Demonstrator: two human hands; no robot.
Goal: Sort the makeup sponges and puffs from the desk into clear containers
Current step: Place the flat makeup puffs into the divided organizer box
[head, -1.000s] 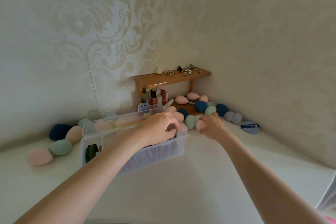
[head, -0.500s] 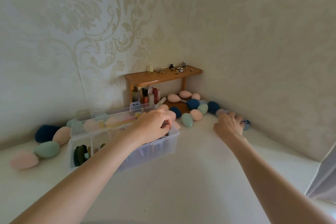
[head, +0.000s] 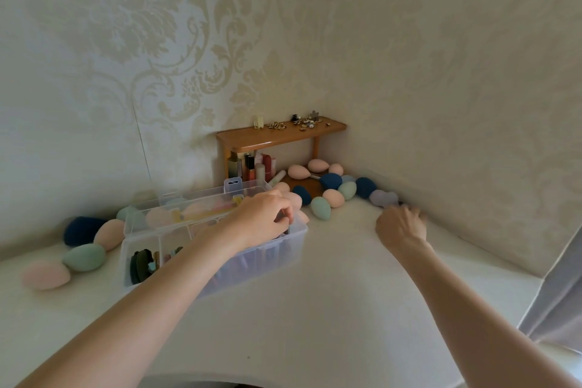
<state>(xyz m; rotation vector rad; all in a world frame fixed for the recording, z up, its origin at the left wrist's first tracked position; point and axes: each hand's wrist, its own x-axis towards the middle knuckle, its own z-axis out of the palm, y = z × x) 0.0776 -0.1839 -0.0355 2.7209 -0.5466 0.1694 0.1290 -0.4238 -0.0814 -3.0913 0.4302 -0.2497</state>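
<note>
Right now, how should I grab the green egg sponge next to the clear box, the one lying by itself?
Probably pinch the green sponge across its fat middle, coming straight down from above. It lies on its side on the desk, with bare space in front, while other sponges crowd behind it and the clear box sits to its left.

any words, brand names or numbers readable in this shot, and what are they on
None can be read.
Cosmetic bottles under the wooden shelf: any labels are too small and blurred.
White tube beside them: green marks, unreadable.
Clear container: no print visible.
Sponges: plain, no marks.
The right hand covers the spot by the wall.
</note>
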